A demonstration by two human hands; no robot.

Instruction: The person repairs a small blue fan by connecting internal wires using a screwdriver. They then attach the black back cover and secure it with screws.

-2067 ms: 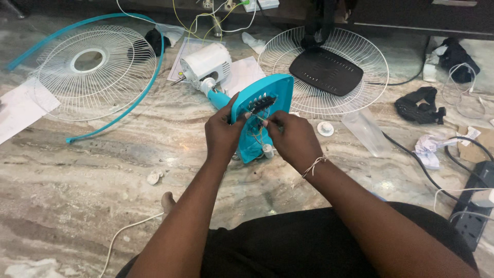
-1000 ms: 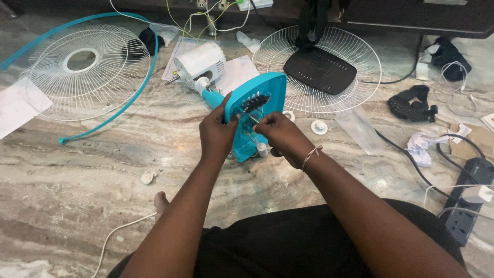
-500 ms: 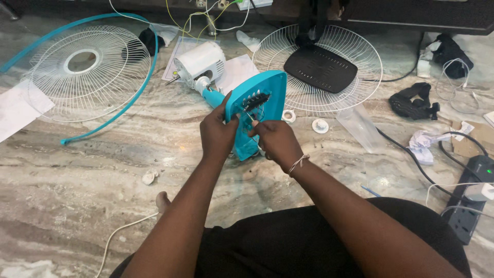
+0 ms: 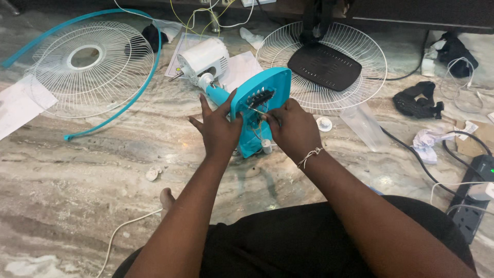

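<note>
Both hands [image 4: 221,128] grip the teal fan base [image 4: 260,100], perhaps handling wires.

Right hand [image 4: 294,128] hides wiring inside teal fan base [image 4: 260,98]; power strip [image 4: 473,198] cut off at edge.
</note>
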